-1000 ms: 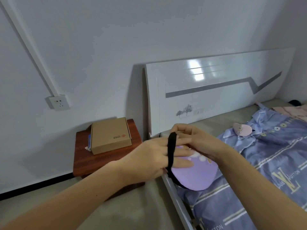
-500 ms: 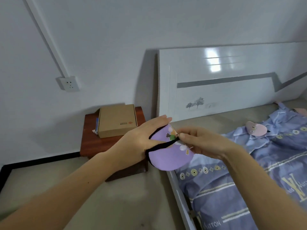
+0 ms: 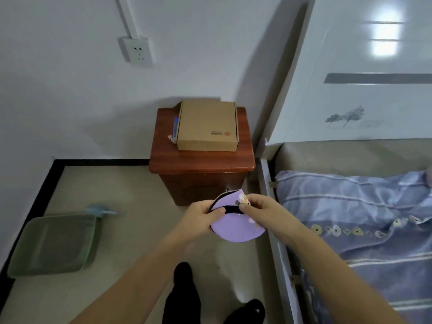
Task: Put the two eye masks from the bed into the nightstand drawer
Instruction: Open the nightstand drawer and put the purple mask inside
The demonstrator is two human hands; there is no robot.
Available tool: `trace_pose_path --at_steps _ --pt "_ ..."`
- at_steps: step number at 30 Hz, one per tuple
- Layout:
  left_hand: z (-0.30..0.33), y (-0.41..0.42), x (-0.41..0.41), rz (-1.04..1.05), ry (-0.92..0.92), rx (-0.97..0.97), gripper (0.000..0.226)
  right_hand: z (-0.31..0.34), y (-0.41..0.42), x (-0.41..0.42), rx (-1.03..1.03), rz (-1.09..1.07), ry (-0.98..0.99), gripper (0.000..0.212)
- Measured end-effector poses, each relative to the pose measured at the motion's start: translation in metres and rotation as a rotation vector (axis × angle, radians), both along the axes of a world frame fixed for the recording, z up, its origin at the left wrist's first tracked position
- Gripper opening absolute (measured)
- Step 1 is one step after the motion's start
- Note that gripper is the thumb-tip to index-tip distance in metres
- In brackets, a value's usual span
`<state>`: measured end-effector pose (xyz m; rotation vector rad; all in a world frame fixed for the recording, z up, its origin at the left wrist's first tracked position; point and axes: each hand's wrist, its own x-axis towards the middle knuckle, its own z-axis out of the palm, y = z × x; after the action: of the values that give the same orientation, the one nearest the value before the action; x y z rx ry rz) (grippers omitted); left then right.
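A purple eye mask [image 3: 236,226] with a black strap is folded over and held in both hands in front of the brown wooden nightstand [image 3: 203,176]. My left hand [image 3: 202,219] grips its left side and my right hand [image 3: 260,212] pinches the strap and right edge. The mask hangs just below the nightstand's front, where the drawer looks closed. The other, pink eye mask is out of view.
A cardboard box [image 3: 207,126] lies on top of the nightstand. The bed [image 3: 364,220] with a blue striped quilt and white headboard [image 3: 364,73] stands to the right. A green bin [image 3: 53,244] sits on the floor at left. My feet [image 3: 210,300] are below.
The view has swung left and down toward the nightstand. Both hands carried the purple mask off the bed to the nightstand's front and folded it. The pink mask has left the view.
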<state>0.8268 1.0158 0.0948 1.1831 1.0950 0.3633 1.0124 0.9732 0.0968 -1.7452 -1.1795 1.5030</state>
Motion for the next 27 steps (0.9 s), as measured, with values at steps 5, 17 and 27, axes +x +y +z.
trace_pose_path --at_steps 5,17,27 --pt "-0.071 0.036 -0.017 -0.041 0.108 -0.12 0.015 -0.085 0.028 -0.028 -0.187 -0.149 -0.054 0.028" --pt "-0.28 0.198 -0.074 0.509 0.425 -0.029 0.066 -0.276 0.164 0.047 -0.239 -0.392 -0.324 0.068" --pt "-0.325 0.236 -0.071 0.738 0.407 0.131 0.04 -0.319 0.207 0.07 -0.198 -0.298 -0.529 0.021"
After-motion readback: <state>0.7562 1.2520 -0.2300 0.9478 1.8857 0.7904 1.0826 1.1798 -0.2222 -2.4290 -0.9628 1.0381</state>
